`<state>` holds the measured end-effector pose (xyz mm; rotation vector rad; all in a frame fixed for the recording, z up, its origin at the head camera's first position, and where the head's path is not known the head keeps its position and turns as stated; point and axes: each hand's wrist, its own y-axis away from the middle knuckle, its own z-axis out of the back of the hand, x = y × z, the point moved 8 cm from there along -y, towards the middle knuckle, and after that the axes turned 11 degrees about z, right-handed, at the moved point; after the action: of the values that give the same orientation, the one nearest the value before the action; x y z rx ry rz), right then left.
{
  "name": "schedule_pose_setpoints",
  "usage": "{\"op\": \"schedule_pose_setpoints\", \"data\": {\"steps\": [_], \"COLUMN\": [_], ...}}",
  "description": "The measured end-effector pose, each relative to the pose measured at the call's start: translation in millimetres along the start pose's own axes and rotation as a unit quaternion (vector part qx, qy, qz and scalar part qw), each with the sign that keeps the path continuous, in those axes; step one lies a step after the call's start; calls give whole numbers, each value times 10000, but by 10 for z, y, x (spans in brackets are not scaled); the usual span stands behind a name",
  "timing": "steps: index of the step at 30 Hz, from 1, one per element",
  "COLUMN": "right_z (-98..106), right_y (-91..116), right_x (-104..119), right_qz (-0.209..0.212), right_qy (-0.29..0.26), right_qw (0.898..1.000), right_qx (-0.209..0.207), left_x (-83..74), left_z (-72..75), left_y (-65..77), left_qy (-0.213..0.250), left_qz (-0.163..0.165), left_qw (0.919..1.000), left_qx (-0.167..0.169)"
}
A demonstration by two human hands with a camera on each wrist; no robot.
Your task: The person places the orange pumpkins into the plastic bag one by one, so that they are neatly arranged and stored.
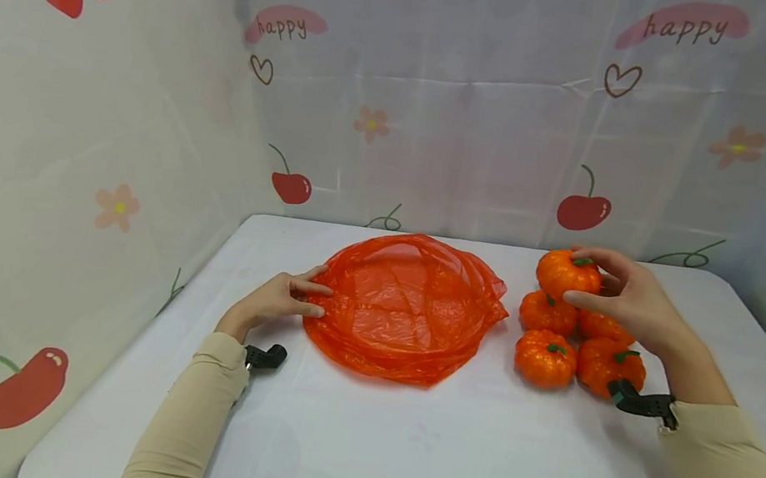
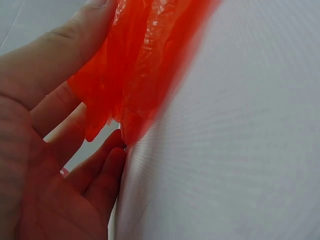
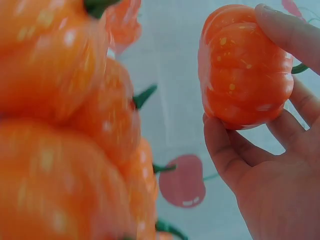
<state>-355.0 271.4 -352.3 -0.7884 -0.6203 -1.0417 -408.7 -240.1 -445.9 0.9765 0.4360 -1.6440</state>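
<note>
My right hand (image 1: 638, 303) grips a small orange toy pumpkin (image 1: 563, 274) with a green stem. In the right wrist view the thumb lies on one side of that pumpkin (image 3: 245, 70) and the fingers on the other, apart from the pile. Several similar pumpkins (image 1: 545, 359) sit close together below it on the table. A red, see-through plastic bag (image 1: 406, 302) lies spread with its mouth wide. At its left edge, my left hand (image 1: 274, 299) holds the film (image 2: 135, 65) between thumb and fingers; some fingertips are hidden behind it.
A white-covered table (image 1: 391, 460) carries everything. Behind it hangs a pale curtain (image 1: 464, 117) printed with cherries, hearts and flowers, and another side of it runs along the left. Dark wrist cameras (image 1: 637, 400) sit at both sleeves, the right one close to the pumpkins.
</note>
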Motion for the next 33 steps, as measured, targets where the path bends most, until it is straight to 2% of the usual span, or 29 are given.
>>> {"op": "schedule_pose_setpoints", "data": {"steps": [5,12,20,27,33], "right_z": [-168,-440,-779,-1062,-1283], "right_y": [-118,-348,-632,-847,-1012], "right_x": [165,389,490,554,577], "right_qz": [83,592,785,937,1028], "right_qy": [-258,-609,-1109,-1195,-1252], "right_qw": [9995,9958,9891,9855,9840], "right_qx": [180,343,560,757,736], "left_x": [19,42,76,44,31], "left_z": [6,15,18,5,13], "left_y": [2,0,-11,5,10], "left_qy": [-10,-2,-15,5,95], "left_qz": [76,160,307,268,238], "left_qw": [10000,9999,9995,9996,9997], "left_qx": [-36,-54,-122,-104,-65]}}
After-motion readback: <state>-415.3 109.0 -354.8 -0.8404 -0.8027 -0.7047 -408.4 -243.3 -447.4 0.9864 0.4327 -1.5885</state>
